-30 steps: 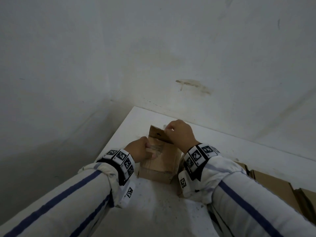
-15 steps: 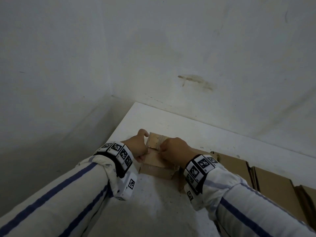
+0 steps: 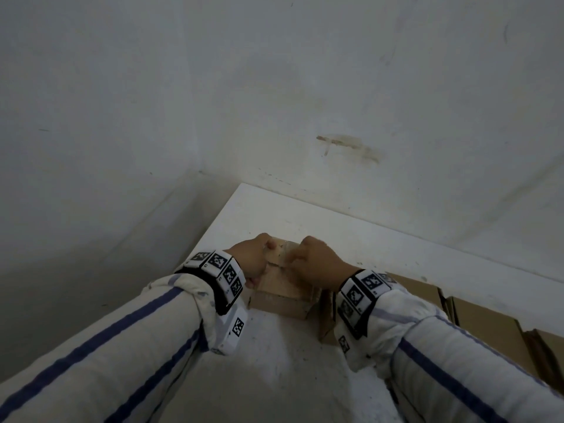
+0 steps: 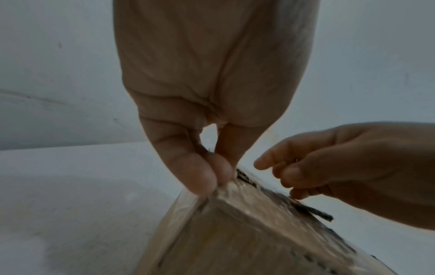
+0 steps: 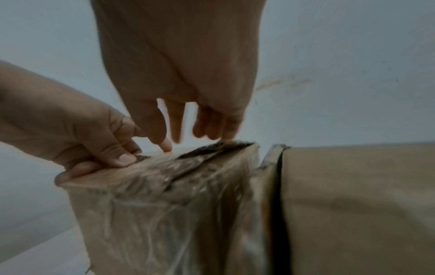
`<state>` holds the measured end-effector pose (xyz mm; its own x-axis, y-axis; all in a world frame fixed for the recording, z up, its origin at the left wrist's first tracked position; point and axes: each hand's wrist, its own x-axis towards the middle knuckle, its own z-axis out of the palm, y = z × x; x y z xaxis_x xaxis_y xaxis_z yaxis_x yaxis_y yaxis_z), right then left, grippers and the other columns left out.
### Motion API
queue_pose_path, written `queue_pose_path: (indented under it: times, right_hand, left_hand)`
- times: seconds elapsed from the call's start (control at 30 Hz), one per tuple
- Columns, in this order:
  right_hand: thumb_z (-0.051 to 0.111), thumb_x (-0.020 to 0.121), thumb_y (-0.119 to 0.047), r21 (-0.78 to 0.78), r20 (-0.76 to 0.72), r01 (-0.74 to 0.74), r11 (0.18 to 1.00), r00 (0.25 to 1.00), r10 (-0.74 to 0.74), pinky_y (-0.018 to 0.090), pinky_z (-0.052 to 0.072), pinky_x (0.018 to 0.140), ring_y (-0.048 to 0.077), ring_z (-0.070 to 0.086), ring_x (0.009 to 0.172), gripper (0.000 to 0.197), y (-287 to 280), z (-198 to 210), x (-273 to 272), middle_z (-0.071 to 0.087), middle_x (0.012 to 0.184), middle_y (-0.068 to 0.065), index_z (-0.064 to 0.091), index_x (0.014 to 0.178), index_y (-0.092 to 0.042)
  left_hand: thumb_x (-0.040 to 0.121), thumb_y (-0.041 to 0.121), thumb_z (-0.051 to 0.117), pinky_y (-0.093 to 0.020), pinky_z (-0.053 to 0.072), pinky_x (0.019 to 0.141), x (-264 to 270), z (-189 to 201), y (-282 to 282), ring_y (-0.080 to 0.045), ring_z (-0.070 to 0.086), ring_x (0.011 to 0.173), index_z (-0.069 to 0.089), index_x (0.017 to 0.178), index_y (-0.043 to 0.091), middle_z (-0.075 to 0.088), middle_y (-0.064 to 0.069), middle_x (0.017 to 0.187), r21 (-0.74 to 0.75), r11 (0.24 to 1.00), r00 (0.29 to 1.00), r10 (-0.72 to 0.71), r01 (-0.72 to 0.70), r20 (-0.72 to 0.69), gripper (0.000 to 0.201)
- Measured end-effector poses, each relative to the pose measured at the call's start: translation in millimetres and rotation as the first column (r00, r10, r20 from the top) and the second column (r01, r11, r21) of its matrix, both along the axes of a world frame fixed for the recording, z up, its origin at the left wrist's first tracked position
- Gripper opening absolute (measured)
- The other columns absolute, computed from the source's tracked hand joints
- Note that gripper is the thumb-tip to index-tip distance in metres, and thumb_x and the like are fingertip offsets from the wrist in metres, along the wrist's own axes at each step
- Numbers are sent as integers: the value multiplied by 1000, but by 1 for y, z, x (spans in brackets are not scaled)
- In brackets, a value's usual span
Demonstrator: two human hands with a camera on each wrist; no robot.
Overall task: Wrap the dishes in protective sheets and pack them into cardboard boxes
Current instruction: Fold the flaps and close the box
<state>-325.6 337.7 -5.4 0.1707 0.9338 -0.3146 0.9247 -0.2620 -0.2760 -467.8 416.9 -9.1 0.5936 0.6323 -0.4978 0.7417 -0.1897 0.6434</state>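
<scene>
A small cardboard box, covered in shiny clear film, stands on the white table near its far left corner. My left hand pinches the box's top left corner between thumb and fingers, with the thumb lying on the film. My right hand comes down from above, its fingertips touching the closed top flap at the far edge. No dish or loose sheet shows.
More brown cardboard lies flat along the table's right side, and one piece stands right against the small box. A stained white wall is close behind. The table's left edge drops off beside my left hand.
The top flap that my right hand held up a second ago now lies flat on the box. Both hands have moved to the box's far top edge.
</scene>
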Motion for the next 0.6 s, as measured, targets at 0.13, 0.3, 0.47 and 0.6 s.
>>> queue_pose_path:
  times: [0.13,0.3,0.47,0.6]
  right_hand:
    - [56,83,-54,140,191,147,979,966,-173,38,38,97,31,42,119,61,-2,-25,-18,46,127,9,49,129,-15]
    - [53,88,-48,185,223,123,975,961,-164,40,37,99,32,41,121,56,-4,-30,-21,45,131,10,47,131,-14]
    - [40,96,-20,126,215,14,992,976,-41,38,42,94,34,42,117,39,-3,-25,-1,45,131,9,48,134,-23]
    - [40,97,-29,116,227,4,993,973,-30,40,36,103,33,37,126,41,-10,-26,-4,39,141,7,43,138,-25]
  left_hand:
    - [89,-3,39,-41,57,73,0,2,-4,-29,60,69,35,130,27,52,-10,82,21,1000,1000,13,-12,-26,51]
    - [89,-3,37,-44,57,74,0,1,-7,-32,60,76,36,131,25,51,-9,82,69,998,999,13,-10,-38,51]
    - [90,-4,35,-43,57,73,0,1,-7,-30,57,74,36,132,25,49,-7,77,60,998,1000,15,-14,-23,51]
    - [89,-6,35,-41,55,69,-1,0,-8,-27,53,66,37,131,26,48,-8,77,59,998,1000,16,-14,-25,53]
